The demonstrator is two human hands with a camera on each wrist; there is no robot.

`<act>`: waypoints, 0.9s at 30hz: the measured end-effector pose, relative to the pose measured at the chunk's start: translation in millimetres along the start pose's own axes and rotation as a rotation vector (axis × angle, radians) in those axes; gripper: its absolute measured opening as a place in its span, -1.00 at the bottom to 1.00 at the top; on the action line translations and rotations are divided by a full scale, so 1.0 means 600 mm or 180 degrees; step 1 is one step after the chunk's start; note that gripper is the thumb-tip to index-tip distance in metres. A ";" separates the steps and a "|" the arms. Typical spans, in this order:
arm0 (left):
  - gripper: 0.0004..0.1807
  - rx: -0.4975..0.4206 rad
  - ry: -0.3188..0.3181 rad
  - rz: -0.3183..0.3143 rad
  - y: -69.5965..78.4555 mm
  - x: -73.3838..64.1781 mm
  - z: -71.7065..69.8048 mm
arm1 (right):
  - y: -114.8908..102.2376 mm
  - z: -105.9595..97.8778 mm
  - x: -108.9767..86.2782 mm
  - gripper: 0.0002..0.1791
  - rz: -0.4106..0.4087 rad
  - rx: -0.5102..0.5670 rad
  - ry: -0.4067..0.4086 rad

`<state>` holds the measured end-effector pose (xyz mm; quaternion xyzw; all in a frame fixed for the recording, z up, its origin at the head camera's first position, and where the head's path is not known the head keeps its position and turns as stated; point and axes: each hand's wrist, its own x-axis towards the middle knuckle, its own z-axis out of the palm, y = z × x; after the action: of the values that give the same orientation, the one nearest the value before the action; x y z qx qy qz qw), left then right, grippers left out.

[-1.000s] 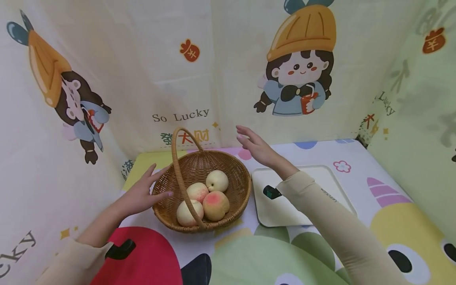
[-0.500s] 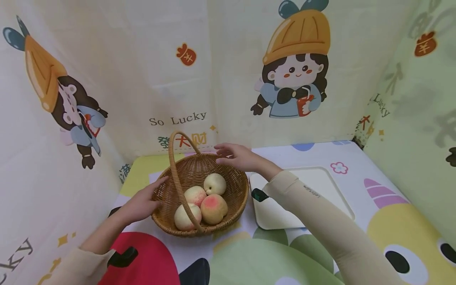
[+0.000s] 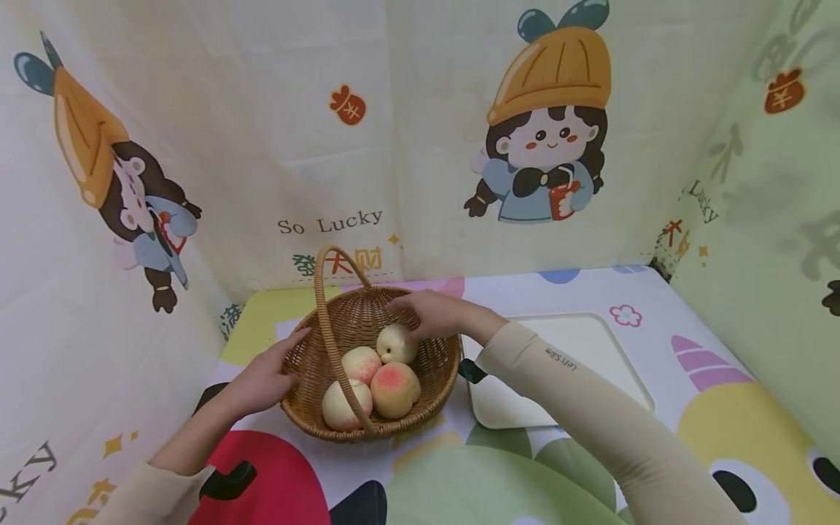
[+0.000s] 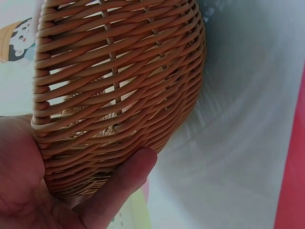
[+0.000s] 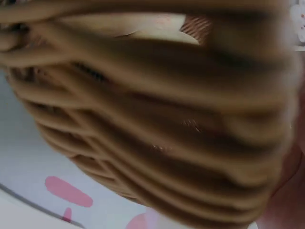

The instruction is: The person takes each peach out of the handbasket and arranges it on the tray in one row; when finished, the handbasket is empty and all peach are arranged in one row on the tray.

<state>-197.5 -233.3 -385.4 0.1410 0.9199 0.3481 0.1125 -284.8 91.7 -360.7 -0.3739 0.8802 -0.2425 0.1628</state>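
A brown wicker basket with a tall arched handle holds several peaches. One rosy-orange peach lies near the front, with pale ones beside it. My left hand rests spread against the basket's left side; the left wrist view shows its thumb lying along the outer weave. My right hand reaches over the right rim, its fingers loosely bent above the rearmost pale peach. Its thumb is close to that peach; whether they touch, I cannot tell. Weave fills most of the right wrist view.
A flat white tray lies right of the basket, partly under my right forearm. A colourful cartoon cloth covers the table. Printed curtains enclose the back and sides.
My right hand has moved left and down from above the table behind the tray into the basket, over the peaches. The left hand's thumb has drawn back from over the rim.
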 end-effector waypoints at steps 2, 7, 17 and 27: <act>-0.15 0.0011 0.0008 0.0004 -0.001 0.000 0.000 | -0.005 0.004 0.000 -0.21 0.0026 -0.0236 -0.0107; -0.15 0.0007 0.0025 0.0008 -0.002 -0.002 0.001 | -0.018 0.017 0.000 -0.18 0.0076 -0.0772 -0.0253; -0.16 0.0012 0.0054 0.0040 0.001 -0.002 0.005 | -0.021 0.044 0.000 -0.19 0.0262 -0.1397 0.0025; -0.16 0.0032 0.0094 0.0065 0.001 -0.004 0.006 | -0.020 0.045 -0.003 -0.26 0.0105 -0.1504 0.0138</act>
<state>-194.1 -231.5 -387.4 0.1458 0.9218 0.3466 0.0946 -263.7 77.7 -376.3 -0.3820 0.9218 -0.0350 0.0558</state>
